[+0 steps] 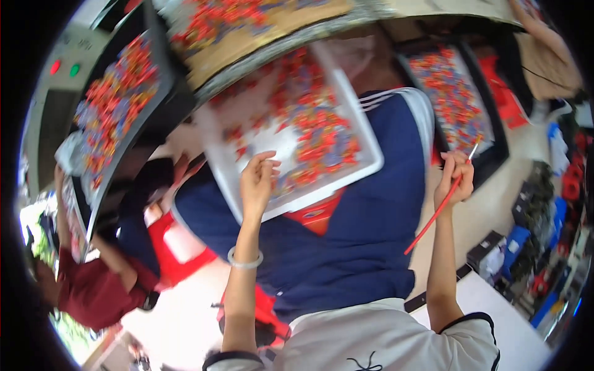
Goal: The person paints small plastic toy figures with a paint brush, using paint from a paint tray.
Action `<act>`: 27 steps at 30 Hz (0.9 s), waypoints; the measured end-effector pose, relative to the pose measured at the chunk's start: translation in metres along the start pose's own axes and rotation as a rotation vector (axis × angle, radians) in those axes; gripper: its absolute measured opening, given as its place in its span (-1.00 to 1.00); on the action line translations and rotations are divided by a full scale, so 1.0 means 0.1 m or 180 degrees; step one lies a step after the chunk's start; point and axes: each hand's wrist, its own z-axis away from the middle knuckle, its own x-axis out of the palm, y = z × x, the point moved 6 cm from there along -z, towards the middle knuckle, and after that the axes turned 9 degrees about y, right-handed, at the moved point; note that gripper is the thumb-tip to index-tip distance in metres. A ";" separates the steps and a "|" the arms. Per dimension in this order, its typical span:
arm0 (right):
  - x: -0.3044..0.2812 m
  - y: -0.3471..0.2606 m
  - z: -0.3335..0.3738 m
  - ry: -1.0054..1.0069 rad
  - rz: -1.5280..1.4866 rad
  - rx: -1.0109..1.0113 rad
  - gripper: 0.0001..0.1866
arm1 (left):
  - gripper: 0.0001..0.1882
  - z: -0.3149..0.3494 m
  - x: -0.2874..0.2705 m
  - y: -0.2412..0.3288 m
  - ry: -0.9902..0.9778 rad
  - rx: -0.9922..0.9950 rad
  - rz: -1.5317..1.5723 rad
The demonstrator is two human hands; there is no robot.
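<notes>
A white tray [366, 168] rests tilted on my lap, which is covered by dark blue cloth [365, 241]. The tray holds several small red, blue and yellow pieces [315, 136]. My left hand [257, 180], with a pale bracelet on the wrist, reaches over the tray's near edge, fingertips pinched together among the pieces; blur hides whether a piece is between them. My right hand [455, 176] is off the tray's right side, closed on a thin red stick [433, 217] that slants down to the left.
Black trays of the same coloured pieces stand at the left [117, 99] and right [455, 93], a board with more at the top [247, 25]. A person in a dark red top [93, 290] works at lower left near a red stool [179, 247]. Boxes [495, 253] crowd the right.
</notes>
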 end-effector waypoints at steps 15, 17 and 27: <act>1.23 -0.49 0.20 -0.1493 -0.0666 -0.0784 -0.64 | -0.57 -0.91 0.09 0.14 0.0688 0.1463 -0.2343; 1.23 -0.47 0.22 -0.1408 -0.0650 -0.0689 -0.64 | -0.56 -1.06 0.18 0.03 0.0471 0.1220 -0.2636; 1.38 -0.48 0.61 -0.1928 -0.1522 0.2700 -0.74 | -0.39 -0.10 0.11 0.89 0.0131 0.1846 -0.1467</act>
